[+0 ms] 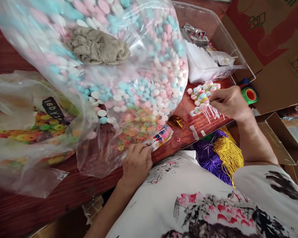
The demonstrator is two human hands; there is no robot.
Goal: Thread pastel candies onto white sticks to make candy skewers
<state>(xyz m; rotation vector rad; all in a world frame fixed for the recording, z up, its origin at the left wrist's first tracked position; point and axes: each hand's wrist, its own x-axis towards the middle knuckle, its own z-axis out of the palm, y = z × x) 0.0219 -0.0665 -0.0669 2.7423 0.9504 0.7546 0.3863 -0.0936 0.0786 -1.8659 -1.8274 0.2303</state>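
Sorting is the step I judge I'm in, with the big clear plastic bag of pink, blue and white candy discs (pixel 129 66) slumped across the middle of the dark red wooden tabletop (pixel 64 191). A grey-brown crumpled cloth lump (pixel 98 46) sits inside it near the top. At the left edge lies a second clear bag of multicoloured ring candies (pixel 27 132). Up at the far right corner sits a clear plastic tray (pixel 223 36) with white packets, a brown cardboard box (pixel 275 49) beside it.

My left hand (pixel 137 163) presses flat on the near edge of the tabletop, fingers closed on the big bag's lower corner, pinning it by a small printed paper label (pixel 162 136).

My right hand (pixel 229 103) is over by the right edge, fingertips pinched narrow on a small pile of loose pastel candy discs (pixel 201 94) that rests on thin white sticks (pixel 213 114). Touching, but whether one disc is actually lifted I cannot tell.

Just past that hand, a green roll of tape with an orange core (pixel 249 95).

Next, I reckon, calls for a fine pinch: one disc, one stick, without scattering the pile off the edge.
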